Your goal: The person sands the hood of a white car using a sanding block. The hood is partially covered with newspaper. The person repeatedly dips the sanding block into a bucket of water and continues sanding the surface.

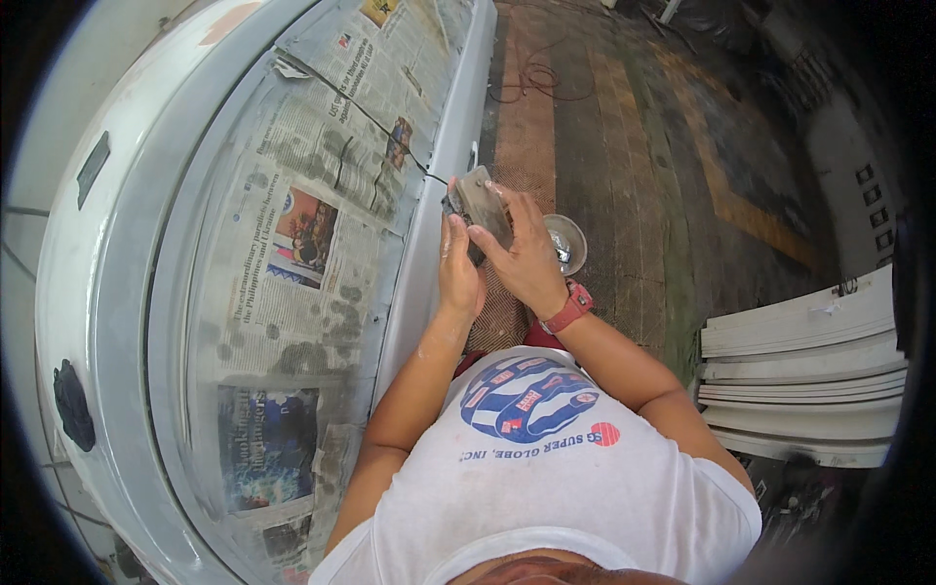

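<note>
A flat, greyish rectangular block point(482, 203) is held in front of me, beside the edge of a car body point(429, 210). My right hand point(526, 244) grips its right side, thumb on the near end and fingers along the edge. My left hand point(458, 273) has its fingers raised and closed against a small dark, wet-looking piece point(452, 206) on the block's left side. What that piece is, I cannot make out. A red watch point(568, 307) circles my right wrist. Just right of my right hand is a round metal bowl point(579, 246) with something shiny inside.
Newspaper sheets point(258, 195), spotted with damp, cover the car's window area on my left. Two dark patches, one lower point(73, 405) and one upper point(94, 168), sit on the far white panel. Stacked white panels point(799, 366) stand at right. A red hose point(531, 83) lies ahead on the floor.
</note>
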The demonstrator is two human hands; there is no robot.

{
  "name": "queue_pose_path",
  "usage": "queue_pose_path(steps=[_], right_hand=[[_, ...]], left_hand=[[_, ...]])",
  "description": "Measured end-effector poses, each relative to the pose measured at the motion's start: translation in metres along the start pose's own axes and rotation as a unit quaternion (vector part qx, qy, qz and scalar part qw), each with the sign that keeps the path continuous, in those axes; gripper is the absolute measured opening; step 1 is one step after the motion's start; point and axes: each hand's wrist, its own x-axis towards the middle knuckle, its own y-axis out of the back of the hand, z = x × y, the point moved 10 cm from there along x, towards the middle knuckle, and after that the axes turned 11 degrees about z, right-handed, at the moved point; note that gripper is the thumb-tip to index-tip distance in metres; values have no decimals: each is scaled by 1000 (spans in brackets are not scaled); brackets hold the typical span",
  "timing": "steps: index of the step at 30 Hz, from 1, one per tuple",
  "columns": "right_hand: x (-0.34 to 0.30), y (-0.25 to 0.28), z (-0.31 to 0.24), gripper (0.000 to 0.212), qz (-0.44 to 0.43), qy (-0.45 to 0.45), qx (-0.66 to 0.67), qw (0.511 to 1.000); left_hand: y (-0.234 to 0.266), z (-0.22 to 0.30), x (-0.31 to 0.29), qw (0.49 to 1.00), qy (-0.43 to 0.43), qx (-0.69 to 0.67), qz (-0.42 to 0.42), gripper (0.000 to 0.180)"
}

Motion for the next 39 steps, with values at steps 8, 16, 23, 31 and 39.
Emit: queue_pose_path(steps=[8,16,23,31,39], right_hand=[[12,-10,31,47,-13,23,17,1000],[51,-11,134,30,-84,-206,155,963],[94,30,186,38,-31,-12,85,996],[110,13,237,43,-86,11,135,987],[126,-34,156,56,-236,45,386,891]], left_hand=[[-5,-23,24,996,25,-86,29,57],[-34,-57,69,995,32,-62,67,60],[-84,-126,114,987,70,-101,103,61],[-97,-145,140,982,6,-127,142,56],[-54,-31,112,958,-149,101,224,77]])
